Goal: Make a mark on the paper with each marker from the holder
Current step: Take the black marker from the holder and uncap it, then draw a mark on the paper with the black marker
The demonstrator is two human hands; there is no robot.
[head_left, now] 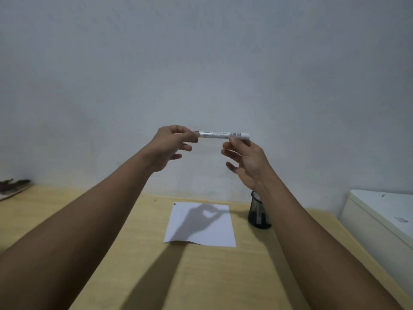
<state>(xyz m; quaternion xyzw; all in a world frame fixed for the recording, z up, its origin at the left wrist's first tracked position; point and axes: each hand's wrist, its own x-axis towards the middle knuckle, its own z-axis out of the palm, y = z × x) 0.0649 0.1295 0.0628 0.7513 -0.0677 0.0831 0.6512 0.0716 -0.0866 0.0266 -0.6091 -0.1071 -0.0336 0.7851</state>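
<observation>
Both your arms reach forward and up, left hand [171,145] pinching one end of the white marker [223,135], right hand [244,158] pinching the other, marker level in the air above the paper [201,224], near the mesh holder [259,212].

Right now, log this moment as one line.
marker held level, both hands | left hand on cap end | right hand on barrel | paper unmarked

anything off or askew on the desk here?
Little stands out. The paper lies slightly skewed on the desk, and its near edge looks a bit uneven. The mesh holder stands upright beside it. Both hands hold the marker level, well above the paper.
</observation>
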